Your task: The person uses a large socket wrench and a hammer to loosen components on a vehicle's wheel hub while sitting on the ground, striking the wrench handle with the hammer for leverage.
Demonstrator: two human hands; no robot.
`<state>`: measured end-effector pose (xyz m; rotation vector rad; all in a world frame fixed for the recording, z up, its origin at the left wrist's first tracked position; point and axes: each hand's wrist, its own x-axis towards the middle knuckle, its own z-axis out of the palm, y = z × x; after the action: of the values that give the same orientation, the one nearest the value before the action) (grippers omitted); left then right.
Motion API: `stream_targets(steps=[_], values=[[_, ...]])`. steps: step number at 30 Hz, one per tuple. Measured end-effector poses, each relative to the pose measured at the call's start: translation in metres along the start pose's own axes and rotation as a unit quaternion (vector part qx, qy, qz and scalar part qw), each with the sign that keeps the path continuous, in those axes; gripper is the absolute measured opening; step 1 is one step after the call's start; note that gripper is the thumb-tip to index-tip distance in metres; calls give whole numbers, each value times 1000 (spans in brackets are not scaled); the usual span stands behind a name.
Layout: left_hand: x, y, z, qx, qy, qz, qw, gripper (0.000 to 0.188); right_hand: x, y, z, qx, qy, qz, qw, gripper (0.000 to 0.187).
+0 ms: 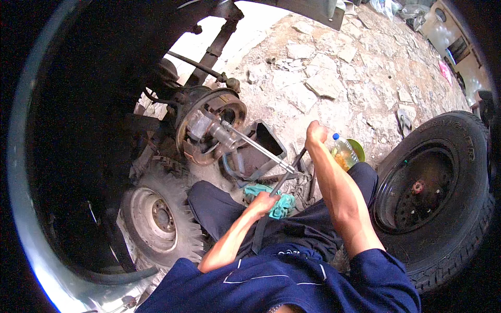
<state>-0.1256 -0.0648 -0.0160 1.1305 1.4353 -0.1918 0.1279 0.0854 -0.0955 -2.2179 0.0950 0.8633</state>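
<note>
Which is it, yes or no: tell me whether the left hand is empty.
No, the left hand is closed around a dark bar.

We locate the hub assembly [201, 125] ahead and left, a wheel [156, 219] below it. From the hub, the extension bar [261, 150] runs rightward to the crossbar [283, 181], which spans our left hand [262, 203] and right hand [315, 134]. A bottle [344, 151] is right of our right forearm; a second wheel [417, 190] stands farther right.
</note>
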Motion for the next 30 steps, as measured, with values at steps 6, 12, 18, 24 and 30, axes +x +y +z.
stream_targets(steps=[6, 12, 18, 24, 30], values=[[-8, 5, -10, -13, -18, -11, 1000, 44, -60, 6, -46, -127, -6, -610, 782, 51], [29, -38, 9, -13, 67, 102, 992, 51, -70, 30, -51, 215, -355, -105, 903, 76], [21, -31, 6, 2, 59, 112, 992, 62, -76, 83, -53, 398, -556, 91, 724, 60], [38, -48, 8, 87, 100, 144, 981, 62, -98, 118, -40, 302, -644, 95, 697, 54], [41, -37, 22, 96, 142, 161, 972, 57, -107, 111, -40, 262, -584, 19, 768, 48]])
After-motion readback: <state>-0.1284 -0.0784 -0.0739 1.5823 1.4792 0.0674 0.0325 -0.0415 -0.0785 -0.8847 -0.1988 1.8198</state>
